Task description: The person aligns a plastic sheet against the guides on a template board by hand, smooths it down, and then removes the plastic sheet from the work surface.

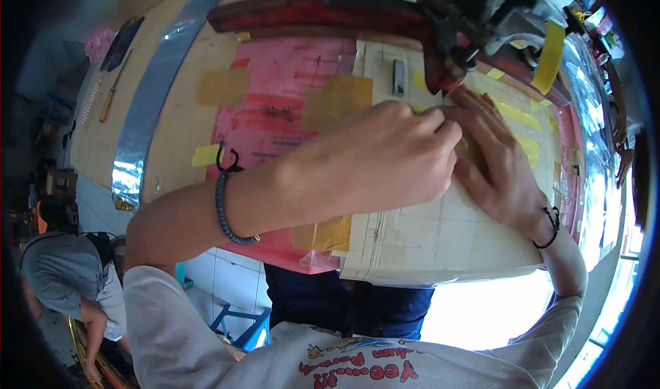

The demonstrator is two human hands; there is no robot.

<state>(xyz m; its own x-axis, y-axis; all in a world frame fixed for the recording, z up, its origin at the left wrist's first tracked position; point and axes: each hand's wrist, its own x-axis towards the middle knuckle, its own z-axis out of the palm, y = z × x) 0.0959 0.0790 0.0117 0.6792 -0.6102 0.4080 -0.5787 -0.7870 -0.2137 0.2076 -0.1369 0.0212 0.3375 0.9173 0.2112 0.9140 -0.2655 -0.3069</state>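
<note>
My left hand (pixel 411 148) is closed in a fist over the pale, pencil-lined sheet (pixel 419 251), under the tip of a red metal arm. Whatever its fingers hold is hidden. My right hand (pixel 500 161) lies beside it with fingers stretched out toward the red arm (pixel 323 12), palm down on the sheet. Its thumb points at my left fist. Just beyond my hands, a small grey block (pixel 399 78) rests on the sheet. A pinkish-red sheet (pixel 275 80) with brown tape patches (pixel 337 102) lies to the left.
A yellow tape strip (pixel 550 58) hangs from the machine at the upper right. A clear plastic band (pixel 155 93) crosses the table at left, near a wooden-handled tool (pixel 107 104). Another person (pixel 69 272) bends at lower left. A blue stool (pixel 244 327) stands below.
</note>
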